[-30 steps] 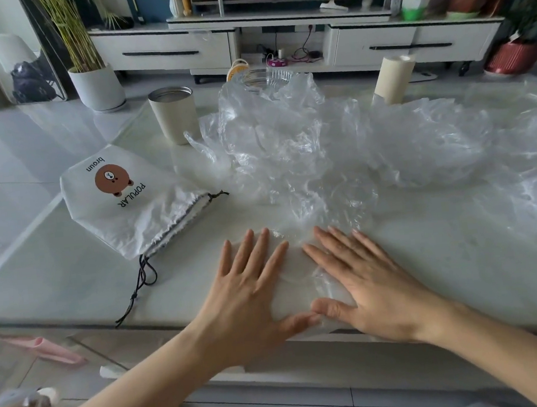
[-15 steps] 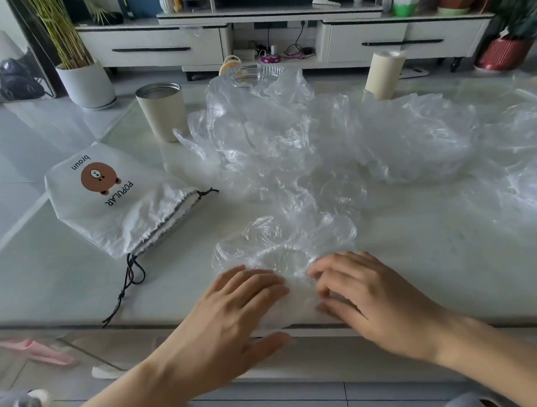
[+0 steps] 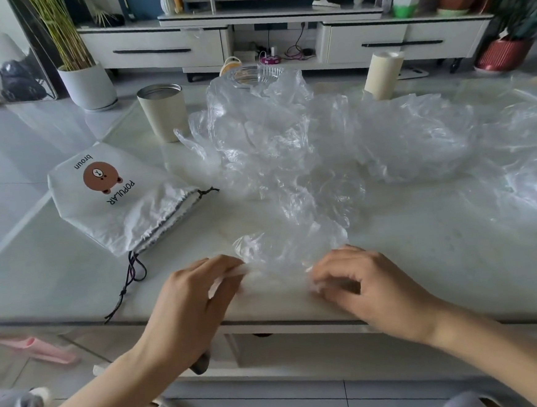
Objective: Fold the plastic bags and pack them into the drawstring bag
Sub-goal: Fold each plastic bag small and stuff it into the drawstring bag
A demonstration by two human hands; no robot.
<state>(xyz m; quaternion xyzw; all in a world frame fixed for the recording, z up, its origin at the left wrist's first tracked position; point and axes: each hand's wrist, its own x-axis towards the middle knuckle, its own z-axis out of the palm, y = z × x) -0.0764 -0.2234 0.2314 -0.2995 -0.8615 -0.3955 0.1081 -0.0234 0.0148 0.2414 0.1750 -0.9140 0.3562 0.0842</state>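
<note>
- Drawstring bag (image 3: 113, 209): white, brown bear print with the words "POPULAR" and "broun". It lies flat on the left part of the counter (image 3: 57, 277), its gathered mouth facing right. The dark cord (image 3: 133, 275) trails from the mouth toward the near counter edge.
- Beige cup (image 3: 162, 113): upright with a metal rim, behind the drawstring bag and apart from it.
- Left hand (image 3: 188, 309): at the near counter edge. Its fingers (image 3: 220, 265) are curled and pinch the left edge of a clear plastic bag (image 3: 284, 253). The fingertips are blurred, so the exact contact is unclear.
- Plastic bag: held between the two hands. Its near edge is on the counter and its far part is bunched and puffed upward.
- Heap of plastic bags (image 3: 271, 138): clear and crumpled, at centre counter behind the held bag. It touches the held bag's far side.
- Right hand (image 3: 373, 288): its fingers (image 3: 333, 262) are curled inward and pinch the right edge of the same plastic bag. This hand is also blurred.
- Cream roll (image 3: 382, 75): stands at the far edge, slightly tilted, behind the crumpled bags.
- More clear plastic (image 3: 416, 140): spreads over the right part of the counter out to the frame edge.
</note>
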